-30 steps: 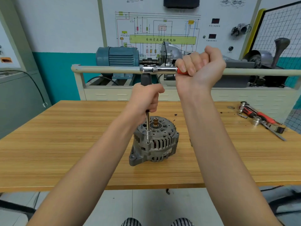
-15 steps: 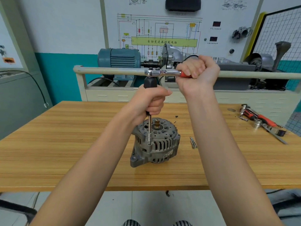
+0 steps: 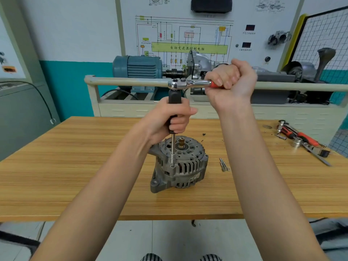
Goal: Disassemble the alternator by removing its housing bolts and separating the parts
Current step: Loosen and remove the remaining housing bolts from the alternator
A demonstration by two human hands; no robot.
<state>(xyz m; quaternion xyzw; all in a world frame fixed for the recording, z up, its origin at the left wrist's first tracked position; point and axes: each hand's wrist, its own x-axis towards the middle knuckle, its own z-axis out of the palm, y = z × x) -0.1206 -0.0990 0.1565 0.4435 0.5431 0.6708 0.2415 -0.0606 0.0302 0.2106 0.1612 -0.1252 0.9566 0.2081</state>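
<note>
A grey alternator stands shaft-up on the wooden table. A long extension bar with a black grip stands upright, its socket on a housing bolt at the alternator's front rim. My left hand grips the black grip of the bar above the alternator. A chrome ratchet with a red handle sits level on top of the bar. My right hand grips that red handle, to the right of the ratchet head. Two removed bolts lie on the table right of the alternator.
Loose tools with red handles and sockets lie at the table's far right. Behind the table runs a beige rail in front of a bench with a blue motor and a wiring panel.
My right hand has swung the ratchet handle slightly, staying to the right of the ratchet head. The camera view dropped a little. My left hand still holds the bar over the same bolt.
</note>
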